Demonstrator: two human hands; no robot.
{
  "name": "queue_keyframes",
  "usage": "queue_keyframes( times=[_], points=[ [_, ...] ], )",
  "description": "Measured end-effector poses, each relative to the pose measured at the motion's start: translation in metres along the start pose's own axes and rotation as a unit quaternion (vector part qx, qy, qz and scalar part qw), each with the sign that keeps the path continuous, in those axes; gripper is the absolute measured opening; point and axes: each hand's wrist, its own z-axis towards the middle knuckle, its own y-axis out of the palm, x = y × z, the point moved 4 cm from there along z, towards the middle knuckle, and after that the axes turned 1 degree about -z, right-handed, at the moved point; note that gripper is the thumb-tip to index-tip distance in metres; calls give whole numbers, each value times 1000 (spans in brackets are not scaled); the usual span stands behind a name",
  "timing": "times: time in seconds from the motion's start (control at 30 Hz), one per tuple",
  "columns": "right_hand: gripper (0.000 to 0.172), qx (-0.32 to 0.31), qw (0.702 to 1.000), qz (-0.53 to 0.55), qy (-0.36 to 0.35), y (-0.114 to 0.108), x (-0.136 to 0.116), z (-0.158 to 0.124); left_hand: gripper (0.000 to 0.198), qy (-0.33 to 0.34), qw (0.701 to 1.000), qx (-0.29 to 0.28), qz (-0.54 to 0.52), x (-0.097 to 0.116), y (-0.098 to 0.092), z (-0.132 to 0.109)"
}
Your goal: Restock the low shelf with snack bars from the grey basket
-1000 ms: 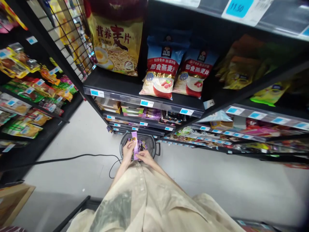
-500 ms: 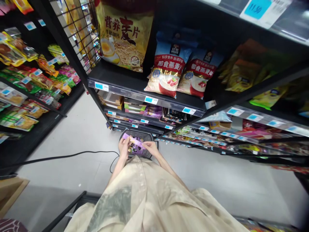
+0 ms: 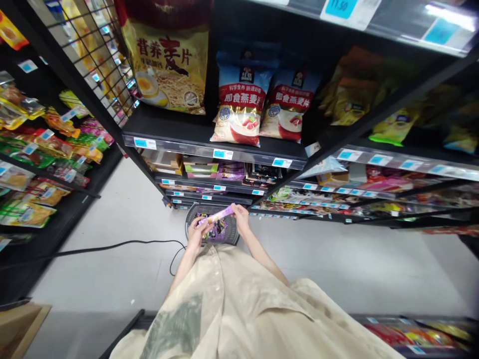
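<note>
A long, narrow purple snack packet point(image 3: 220, 215) is stretched between my two hands, its right end tilted up. My left hand point(image 3: 196, 232) is closed on the lower left end. At the upper right end, the fingers of my right hand point(image 3: 240, 217) pinch the packet. Directly beneath is a dark grey basket point(image 3: 191, 215) with several small purple and dark wrapped packets point(image 3: 218, 231) inside. The print on the held packet is too small to read.
Ahead stands a black shelf unit point(image 3: 172, 130) with oatmeal bags point(image 3: 239, 107) and a large yellow cereal bag point(image 3: 168, 70). Packaged snacks point(image 3: 45, 197) fill the left shelves. A black cable point(image 3: 123, 243) crosses the floor near the basket. A cardboard box point(image 3: 28, 324) is at lower left.
The purple packet has swung from sloping down rightward to sloping up rightward. My right hand has risen, and my left hand has lowered slightly. The view has shifted a little.
</note>
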Motion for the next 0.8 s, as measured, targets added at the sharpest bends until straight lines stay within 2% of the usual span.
queue_keyframes(
  times=[0.1,0.2,0.3,0.4,0.5,0.67,0.8],
  points=[
    [50,-4,998,50,43,1,6,-7,41,20,1000,-10,19,0,3,1],
    [51,-87,986,71,121,7,17,-20,41,30,999,-14,31,-4,4,4],
    [50,-154,976,34,148,11,25,-29,42,27,999,-17,38,-10,3,9],
    [47,-133,981,35,135,11,27,-20,45,25,999,-20,43,-15,-1,16],
    [45,-49,992,47,104,7,25,14,50,12,997,-21,73,-17,-12,20],
    [36,97,992,46,62,-3,8,100,54,-26,986,-55,152,-27,-42,11],
    [27,153,988,10,34,4,-16,162,57,-66,981,-58,172,-47,-72,-4]
  ],
)
